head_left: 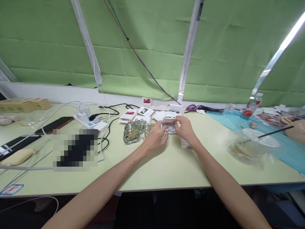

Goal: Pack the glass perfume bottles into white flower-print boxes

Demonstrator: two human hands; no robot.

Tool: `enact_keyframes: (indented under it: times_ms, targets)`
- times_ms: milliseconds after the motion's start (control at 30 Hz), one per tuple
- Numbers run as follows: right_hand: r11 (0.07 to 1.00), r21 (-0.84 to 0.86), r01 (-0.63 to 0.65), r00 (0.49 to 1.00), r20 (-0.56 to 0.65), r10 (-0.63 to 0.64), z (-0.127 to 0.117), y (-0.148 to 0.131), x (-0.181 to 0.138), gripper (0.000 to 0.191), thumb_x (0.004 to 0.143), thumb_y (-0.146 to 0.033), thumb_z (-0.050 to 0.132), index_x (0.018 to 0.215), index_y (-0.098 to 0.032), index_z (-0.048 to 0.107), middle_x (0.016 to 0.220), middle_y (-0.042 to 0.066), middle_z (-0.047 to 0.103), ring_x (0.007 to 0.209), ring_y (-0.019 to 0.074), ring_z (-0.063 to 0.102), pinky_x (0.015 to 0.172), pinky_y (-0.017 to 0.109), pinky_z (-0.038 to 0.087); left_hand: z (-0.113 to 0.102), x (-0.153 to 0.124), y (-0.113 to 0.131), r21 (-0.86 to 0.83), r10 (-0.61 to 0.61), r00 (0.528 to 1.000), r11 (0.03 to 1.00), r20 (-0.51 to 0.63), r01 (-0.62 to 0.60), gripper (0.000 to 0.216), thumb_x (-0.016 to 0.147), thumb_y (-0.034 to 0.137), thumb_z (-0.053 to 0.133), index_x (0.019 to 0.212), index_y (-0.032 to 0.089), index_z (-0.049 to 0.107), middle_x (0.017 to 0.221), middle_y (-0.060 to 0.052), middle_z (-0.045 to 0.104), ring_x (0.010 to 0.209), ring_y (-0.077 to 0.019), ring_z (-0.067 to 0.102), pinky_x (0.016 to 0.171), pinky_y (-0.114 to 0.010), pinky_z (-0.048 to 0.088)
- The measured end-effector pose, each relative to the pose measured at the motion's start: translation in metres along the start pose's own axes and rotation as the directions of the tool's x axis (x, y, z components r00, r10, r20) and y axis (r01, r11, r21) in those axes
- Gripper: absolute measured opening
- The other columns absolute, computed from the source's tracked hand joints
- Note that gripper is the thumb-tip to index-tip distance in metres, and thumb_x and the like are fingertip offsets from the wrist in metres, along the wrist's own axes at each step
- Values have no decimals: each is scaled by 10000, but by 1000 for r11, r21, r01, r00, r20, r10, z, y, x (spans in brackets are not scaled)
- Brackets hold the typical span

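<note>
A small white box point(169, 119) with a green picture label is between my hands at the middle of the table. The curled fingers of my left hand point(156, 136) touch its left end, and my right hand point(186, 128) pinches its right end. Beside my left hand stand several clear glass bottles point(132, 135) with gold-coloured necks, partly hidden by that hand. A white carton point(184, 143) with a barcode sits under my right wrist, mostly covered. Behind the bottles lie white boxes with a red picture point(130, 113) and a green picture point(145, 111).
Left are a power strip point(89, 122) with tangled cables, phones, a yellow case point(19, 157) and cardboard boxes point(25, 105). To the right, a lidded cup point(260, 137) with a black straw and a plastic bottle point(252, 106) stand by a blue sheet point(283, 154). Green blinds hang behind.
</note>
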State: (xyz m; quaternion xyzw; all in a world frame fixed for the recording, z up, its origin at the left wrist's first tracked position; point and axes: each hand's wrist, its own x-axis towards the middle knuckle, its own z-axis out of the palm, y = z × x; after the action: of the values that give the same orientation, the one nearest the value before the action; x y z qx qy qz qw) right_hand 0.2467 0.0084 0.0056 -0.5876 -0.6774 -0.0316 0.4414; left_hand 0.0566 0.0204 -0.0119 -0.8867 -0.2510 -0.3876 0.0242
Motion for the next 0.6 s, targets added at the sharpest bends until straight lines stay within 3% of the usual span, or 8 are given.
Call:
enact_keyframes:
  times_ms: [133,333,500,600]
  targets:
    - [1000,-23,-19,999,36,20,-3,-6,1,249,712,-75,523,688,-202,737,916,81,726,1013,268,654,907,389,519,0,1,2,-21,8,1000,1000,-1,-8,156,931,185,514,1027,170,637,1165,-125,606,1092,-241,612,940,-388,525]
    - [999,-34,-30,999,43,31,-4,-8,0,228,704,-72,540,625,-208,705,909,68,753,1043,275,673,999,414,484,-3,1,8,-71,21,995,997,94,-14,165,941,204,496,937,158,654,1028,-89,648,920,-204,637,804,-336,524]
    - [997,-2,-75,995,73,75,-4,-8,-1,334,747,-72,512,959,-171,749,1079,88,766,1026,257,684,993,400,494,-5,1,11,-76,45,986,997,162,-33,201,958,228,473,953,168,664,973,-76,661,870,-191,639,764,-315,501]
    - [997,-14,-75,995,72,75,-4,-8,-1,359,752,-78,513,1019,-152,741,1112,101,760,1029,259,681,1008,404,484,-6,1,11,-55,52,983,998,177,-43,197,953,219,478,942,169,668,933,-70,666,849,-190,638,751,-309,487]
